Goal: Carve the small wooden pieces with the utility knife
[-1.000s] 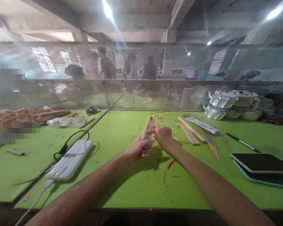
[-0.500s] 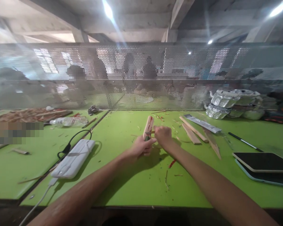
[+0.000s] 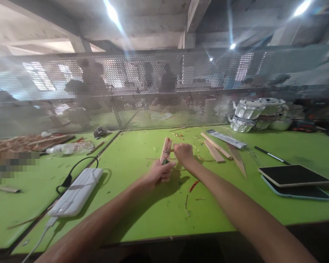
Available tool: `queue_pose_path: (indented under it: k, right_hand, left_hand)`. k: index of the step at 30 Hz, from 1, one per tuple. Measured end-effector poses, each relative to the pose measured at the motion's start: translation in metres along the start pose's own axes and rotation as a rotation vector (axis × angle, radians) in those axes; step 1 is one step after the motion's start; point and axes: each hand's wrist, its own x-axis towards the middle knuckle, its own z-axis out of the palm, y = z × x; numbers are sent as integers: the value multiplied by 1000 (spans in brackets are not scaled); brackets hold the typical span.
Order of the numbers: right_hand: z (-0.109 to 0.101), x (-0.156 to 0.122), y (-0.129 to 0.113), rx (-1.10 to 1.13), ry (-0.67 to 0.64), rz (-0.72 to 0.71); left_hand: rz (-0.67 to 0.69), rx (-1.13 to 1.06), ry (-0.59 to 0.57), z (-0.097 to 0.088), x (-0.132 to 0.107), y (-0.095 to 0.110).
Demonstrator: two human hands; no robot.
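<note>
My left hand [image 3: 159,171] is closed round the lower end of a short wooden stick [image 3: 166,147], which stands tilted up from the green table [image 3: 142,204]; the stick has red marks on its face. My right hand [image 3: 183,153] is closed too, pressed against the stick's right side, and pinches a small thin tool whose shape I cannot make out. Both forearms reach in from the bottom edge.
More wooden sticks [image 3: 216,147] and a silver strip [image 3: 226,138] lie to the right, with a black pen [image 3: 271,156] and two stacked tablets [image 3: 293,176]. A white power bank with cable [image 3: 77,186] lies left. Shavings litter the table. A perforated metal screen [image 3: 153,91] stands behind; people sit beyond it.
The view has shifted a little; both hands stay on the stick, with the right hand still working at its side. Nothing else on the table moved.
</note>
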Motion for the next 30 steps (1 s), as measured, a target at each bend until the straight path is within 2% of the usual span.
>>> queue_pose_path:
  k: [7, 13, 17, 20, 23, 27, 30]
  right_hand:
    - [2, 5, 26, -23, -1, 78]
    - [3, 4, 23, -29, -25, 55]
    - [-2, 4, 30, -28, -25, 87]
    - [-3, 6, 45, -23, -32, 181]
    - [-4, 9, 53, -5, -38, 259]
    - [-13, 8, 43, 21, -3, 278]
    - [-23, 0, 27, 26, 46, 228]
  left_hand:
    - [-109, -59, -72, 6, -5, -4]
    - [-155, -128, -66, 9, -7, 5]
    - [-141, -85, -60, 18, -14, 8]
    - [-139, 23, -124, 25, -22, 9]
    - [-62, 6, -127, 22, -22, 14]
    - [-8, -75, -104, 11, -15, 20]
    - [24, -109, -81, 8, -11, 19]
